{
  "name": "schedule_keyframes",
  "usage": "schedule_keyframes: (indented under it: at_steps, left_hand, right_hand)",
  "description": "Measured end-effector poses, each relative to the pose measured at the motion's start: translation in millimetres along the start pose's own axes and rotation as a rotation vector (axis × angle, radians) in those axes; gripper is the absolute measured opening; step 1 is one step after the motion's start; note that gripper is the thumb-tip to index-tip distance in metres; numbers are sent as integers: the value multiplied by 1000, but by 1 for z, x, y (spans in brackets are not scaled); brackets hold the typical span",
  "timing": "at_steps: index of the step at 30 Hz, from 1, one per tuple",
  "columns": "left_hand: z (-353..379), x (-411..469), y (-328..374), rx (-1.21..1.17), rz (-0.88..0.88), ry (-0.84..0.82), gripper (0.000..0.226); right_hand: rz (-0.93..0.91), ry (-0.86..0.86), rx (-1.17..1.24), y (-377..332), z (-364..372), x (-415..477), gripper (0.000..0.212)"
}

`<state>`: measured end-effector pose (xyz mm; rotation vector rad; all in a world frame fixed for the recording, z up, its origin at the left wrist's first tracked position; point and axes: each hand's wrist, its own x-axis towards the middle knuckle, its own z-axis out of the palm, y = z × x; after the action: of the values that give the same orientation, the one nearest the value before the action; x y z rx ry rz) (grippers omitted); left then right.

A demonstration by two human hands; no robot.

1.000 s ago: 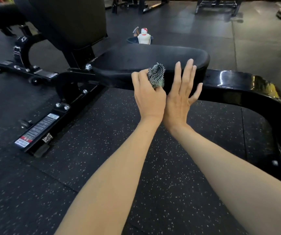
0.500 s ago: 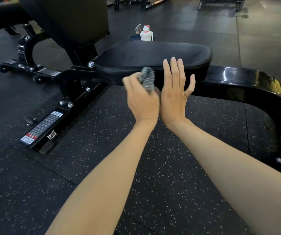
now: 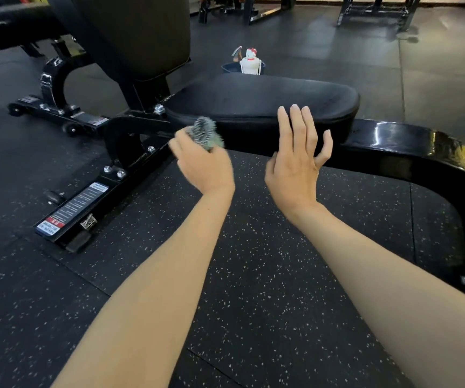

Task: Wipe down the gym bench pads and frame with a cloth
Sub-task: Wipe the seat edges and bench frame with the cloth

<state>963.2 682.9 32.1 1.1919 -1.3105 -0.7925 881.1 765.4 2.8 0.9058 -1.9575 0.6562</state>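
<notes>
Nearest, before the seat pad (image 3: 253,99), lies speckled rubber floor (image 3: 253,289). The left hand (image 3: 206,166), blurred, grips a bunched grey cloth (image 3: 207,133) at the seat pad's near-left corner; whether the cloth touches it is unclear. The right hand (image 3: 295,163) is flat, fingers straight and together, against the seat pad's near side. The glossy black frame (image 3: 394,147) runs out rightward from under the seat pad. Left of the seat pad the back pad (image 3: 136,32) rises. Behind the seat pad stands a white bottle (image 3: 250,63).

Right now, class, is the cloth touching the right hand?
Apart. The head view shows speckled floor between the cloth and the right hand.
</notes>
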Motion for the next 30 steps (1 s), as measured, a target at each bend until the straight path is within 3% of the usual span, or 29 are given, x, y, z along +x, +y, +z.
schedule_keyframes:
  at_steps: [2,5,10,12,16,22,26,27,30]
  left_hand:
    - [-12,20,-8,59,-92,78,28]
    - [-27,32,-20,154,110,14,28]
    - [-24,-8,-17,76,459,-299,23]
    - [-16,-14,-15,73,495,-295,23]
    - [-12,16,-16,97,335,-137,23]
    - [-17,41,-25,84,309,-164,21]
    - [-32,67,-25,39,-160,28,26]
    - [-39,78,-29,125,-187,38,28]
    - [-58,98,-35,358,-22,-116,33]
  right_hand:
    - [11,-21,29,-1,-2,0,79]
    - [47,-48,54,-8,-3,1,80]
    - [131,-70,75,-34,0,4,81]
    - [106,-86,123,-41,1,3,74]
    - [5,-133,174,-43,0,-2,77]
    - [-51,-129,169,-35,-3,3,76]
    - [-4,-112,171,-40,-6,10,72]
    - [10,-113,173,-44,-6,11,72]
    - [7,-143,189,-59,-6,15,74]
